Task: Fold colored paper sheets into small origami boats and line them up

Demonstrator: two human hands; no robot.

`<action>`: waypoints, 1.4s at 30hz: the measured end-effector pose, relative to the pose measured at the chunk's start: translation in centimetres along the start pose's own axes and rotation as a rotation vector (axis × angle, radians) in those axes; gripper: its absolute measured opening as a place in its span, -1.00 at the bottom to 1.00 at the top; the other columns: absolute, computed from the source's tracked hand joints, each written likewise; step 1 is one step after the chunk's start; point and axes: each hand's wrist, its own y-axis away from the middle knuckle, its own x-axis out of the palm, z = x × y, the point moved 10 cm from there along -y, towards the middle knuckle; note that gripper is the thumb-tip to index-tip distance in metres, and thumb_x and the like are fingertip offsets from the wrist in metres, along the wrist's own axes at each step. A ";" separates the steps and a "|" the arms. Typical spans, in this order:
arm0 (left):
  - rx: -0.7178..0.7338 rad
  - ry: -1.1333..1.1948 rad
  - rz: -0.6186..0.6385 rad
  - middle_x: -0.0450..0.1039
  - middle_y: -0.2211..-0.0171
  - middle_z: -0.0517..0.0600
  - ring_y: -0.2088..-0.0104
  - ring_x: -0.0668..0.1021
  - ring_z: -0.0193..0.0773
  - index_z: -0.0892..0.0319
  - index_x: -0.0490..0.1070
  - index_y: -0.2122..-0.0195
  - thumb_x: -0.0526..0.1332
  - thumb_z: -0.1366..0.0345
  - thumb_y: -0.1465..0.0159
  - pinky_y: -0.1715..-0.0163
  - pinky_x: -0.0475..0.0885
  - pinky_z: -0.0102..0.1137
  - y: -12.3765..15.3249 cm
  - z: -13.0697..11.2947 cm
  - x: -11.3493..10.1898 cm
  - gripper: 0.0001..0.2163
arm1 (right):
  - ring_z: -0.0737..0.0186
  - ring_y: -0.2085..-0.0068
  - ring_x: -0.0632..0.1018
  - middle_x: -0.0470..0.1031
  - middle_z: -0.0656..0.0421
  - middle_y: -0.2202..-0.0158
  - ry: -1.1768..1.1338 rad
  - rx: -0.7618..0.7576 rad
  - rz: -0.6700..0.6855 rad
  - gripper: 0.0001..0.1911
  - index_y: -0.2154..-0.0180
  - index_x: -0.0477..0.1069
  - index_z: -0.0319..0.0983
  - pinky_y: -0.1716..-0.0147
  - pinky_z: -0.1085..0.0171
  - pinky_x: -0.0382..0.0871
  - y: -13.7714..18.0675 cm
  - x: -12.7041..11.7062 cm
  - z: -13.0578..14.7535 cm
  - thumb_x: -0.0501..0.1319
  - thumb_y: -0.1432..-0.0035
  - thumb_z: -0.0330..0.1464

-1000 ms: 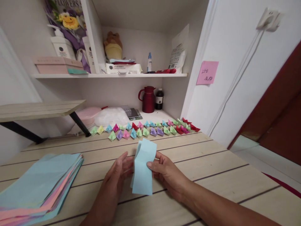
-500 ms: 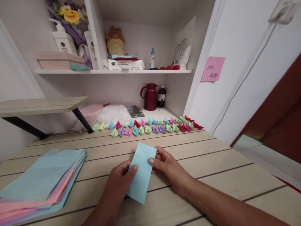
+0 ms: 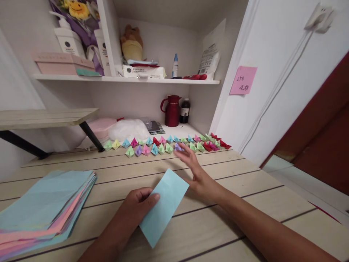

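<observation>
A folded light-blue paper strip (image 3: 163, 205) lies slanted on the wooden table (image 3: 245, 203). My left hand (image 3: 137, 207) pins its left edge, thumb on top and fingers curled. Just past the strip's far corner, my right hand (image 3: 195, 169) hovers with fingers stretched out and apart, holding nothing. Beyond it, two rows of small folded paper boats (image 3: 166, 144) in several colours line the table's far edge.
A stack of coloured paper sheets (image 3: 43, 211) lies at the left. A raised wooden shelf board (image 3: 46, 118) on black brackets overhangs the far left. In the alcove behind stand a dark red jug (image 3: 172, 111), a dark bottle (image 3: 185, 110) and a white plastic bag (image 3: 128, 130).
My right hand let go of the blue strip and moved forward, opening. The strip went from upright to lying flat under my left thumb.
</observation>
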 end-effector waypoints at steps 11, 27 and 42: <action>0.721 -0.835 -0.701 0.39 0.01 0.14 0.02 0.47 0.02 0.10 0.52 0.08 0.09 0.26 -0.22 0.02 0.35 0.03 2.4 -5.8 -6.0 -0.69 | -0.07 -0.26 0.20 0.23 0.13 -0.26 0.634 -0.340 0.182 -0.88 0.36 0.51 -0.17 -0.14 -0.07 0.07 1.2 4.2 0.9 0.23 -0.10 -0.49; 0.921 -1.280 -0.064 0.54 0.03 -0.07 0.09 0.55 -0.22 -0.16 0.48 0.03 0.07 0.50 -0.27 -0.19 0.13 0.03 2.0 -3.8 2.6 -0.59 | 0.16 0.03 0.49 0.54 0.12 0.09 0.248 0.043 0.291 -0.86 0.22 0.51 -0.16 -0.02 0.16 0.25 0.7 3.3 -4.2 0.28 -0.16 -0.29; 0.726 -1.269 -0.056 0.49 0.01 0.02 0.08 0.49 -0.15 -0.02 0.25 -0.21 0.00 0.61 -0.19 0.08 0.40 -0.18 0.8 -3.2 3.1 -0.41 | 0.13 0.16 0.42 0.44 0.17 0.25 0.555 0.344 0.080 -0.79 0.31 0.44 -0.16 0.17 0.18 0.16 0.0 2.8 -7.4 0.36 -0.04 -0.21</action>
